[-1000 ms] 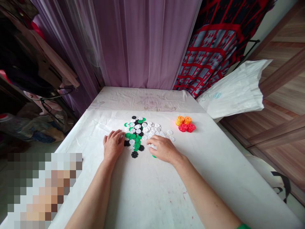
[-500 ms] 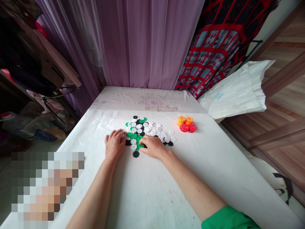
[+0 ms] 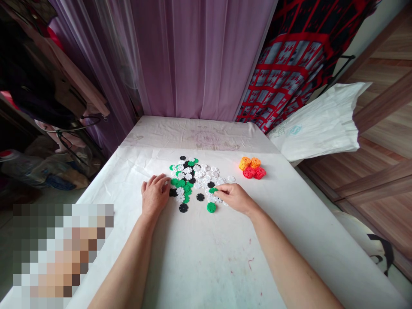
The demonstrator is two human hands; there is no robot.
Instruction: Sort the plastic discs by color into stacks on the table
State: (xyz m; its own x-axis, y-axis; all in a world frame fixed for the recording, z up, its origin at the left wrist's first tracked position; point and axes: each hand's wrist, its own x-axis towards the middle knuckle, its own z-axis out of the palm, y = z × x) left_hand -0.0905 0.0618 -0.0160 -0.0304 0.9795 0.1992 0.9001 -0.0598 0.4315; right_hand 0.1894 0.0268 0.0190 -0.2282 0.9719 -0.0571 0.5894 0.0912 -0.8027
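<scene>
My right hand (image 3: 236, 196) pinches a green notched plastic disc (image 3: 213, 190) between thumb and fingertips, just over the right part of a loose pile. Below it sits a small stack of green discs (image 3: 211, 207). At the pile's left edge my left hand (image 3: 156, 195) rests on the table, fingers slightly apart and bent, with nothing visible in it. Between the hands lie mixed discs: white discs (image 3: 206, 174) mostly at the back and right, green discs (image 3: 186, 189) at the left. A black disc (image 3: 200, 197) lies alone between the pile and the green stack.
Orange disc stacks (image 3: 245, 163) and red disc stacks (image 3: 254, 172) stand together right of the pile. A white cloth covers the table (image 3: 199, 257). A white bag (image 3: 322, 122) is at the right edge, a purple curtain (image 3: 199, 60) behind, and hanging clothes (image 3: 71, 86) at left.
My right hand has moved right from the green discs in the pile and now holds one green disc. The green stack and a black disc are uncovered. My left hand has stayed put.
</scene>
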